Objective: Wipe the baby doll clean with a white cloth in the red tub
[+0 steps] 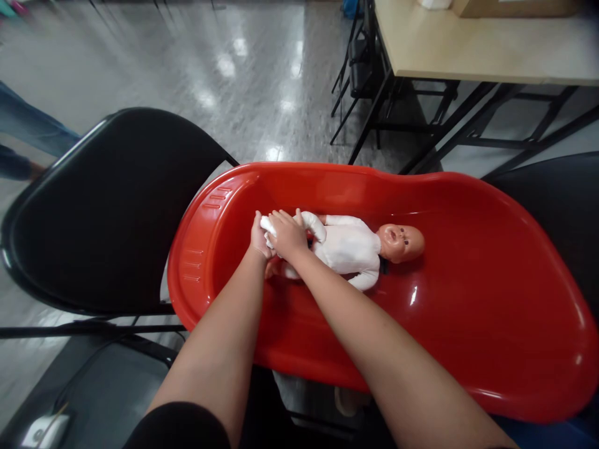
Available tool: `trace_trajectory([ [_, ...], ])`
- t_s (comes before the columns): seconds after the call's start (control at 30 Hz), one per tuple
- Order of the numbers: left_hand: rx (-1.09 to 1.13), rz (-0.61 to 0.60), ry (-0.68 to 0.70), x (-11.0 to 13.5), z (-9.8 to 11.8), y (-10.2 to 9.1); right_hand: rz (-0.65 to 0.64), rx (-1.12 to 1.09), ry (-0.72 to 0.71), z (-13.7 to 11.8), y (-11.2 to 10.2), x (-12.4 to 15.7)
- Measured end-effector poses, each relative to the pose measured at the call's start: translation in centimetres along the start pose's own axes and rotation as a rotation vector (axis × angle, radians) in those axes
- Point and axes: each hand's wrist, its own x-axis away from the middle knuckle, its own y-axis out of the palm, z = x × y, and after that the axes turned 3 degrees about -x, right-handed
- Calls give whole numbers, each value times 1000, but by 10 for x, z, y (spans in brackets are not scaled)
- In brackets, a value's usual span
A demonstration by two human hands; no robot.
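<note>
**A:** What lies nearest the camera?

**B:** The person's two bare forearms, with a black sleeve [187, 427] at the left elbow. Both reach forward into a red tub [491, 312].

**A:** And the hands?

**B:** The left hand [259, 240] is curled shut round the foot end of one leg [268, 222] of the doll [346, 246]. The right hand [286, 234] touches it, its fingers bent down over the same leg in a closed hold.

**A:** Where does the doll lie?

**B:** It lies on its back on the tub's floor, near the far wall, with its head to the right and its legs to the left. The tub rests across a black chair [107, 206] on the left and another dark seat on the right.

**A:** How far along does the work look?

**B:** Early, by the look of it. The doll is fully clothed in white and the tub seems dry. No water, soap or towel shows. Only the leg is in hand, while the trunk, arms and head lie untouched.

**A:** Is there any writing to read?

**B:** None. The tub's left end bears moulded ribs but no letters. The box [515, 6] on the counter [468, 43] is cut off by the frame's edge. At far left stand another person's legs in jeans [28, 128].
</note>
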Motion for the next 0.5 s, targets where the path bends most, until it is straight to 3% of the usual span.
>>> trace_trajectory([
  [0.1, 3, 31, -9, -2, -3, -4, -86, 17, -152, 8, -3, 0],
  [0.17, -21, 40, -37, -4, -6, -6, -99, 48, -132, 13, -4, -1],
  [0.3, -62, 11, -102, -9, -8, -8, -71, 117, 38, 16, -2, -1],
  [0.5, -14, -2, -60, -14, -6, -9, -101, -107, -114, 15, 3, 10],
])
